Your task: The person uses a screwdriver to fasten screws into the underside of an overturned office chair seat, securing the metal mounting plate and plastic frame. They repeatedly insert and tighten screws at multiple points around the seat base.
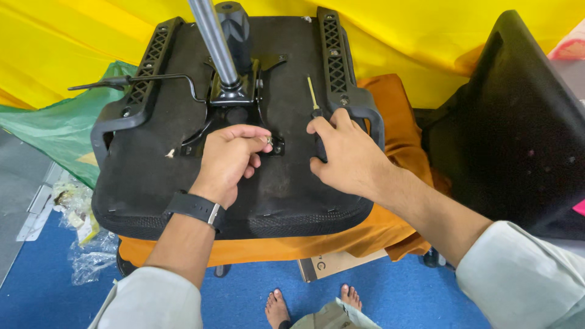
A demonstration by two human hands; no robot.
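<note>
Hands are working on an upside-down chair seat [152, 176], which is lying on an orange cloth [396, 122] with its black underside facing up. The left hand [228, 158] is curling shut, pinching what is probably a small screw [269, 140] between thumb and forefinger, right at the corner of the metal plate [234, 97] bolted mid-seat. The right hand [347, 155] is closing around the dark handle of a screwdriver [312, 97], its yellowish shaft pointing away along the seat, just beside the right armrest bracket [337, 61]. A silver post [213, 42] is rising from the plate.
</note>
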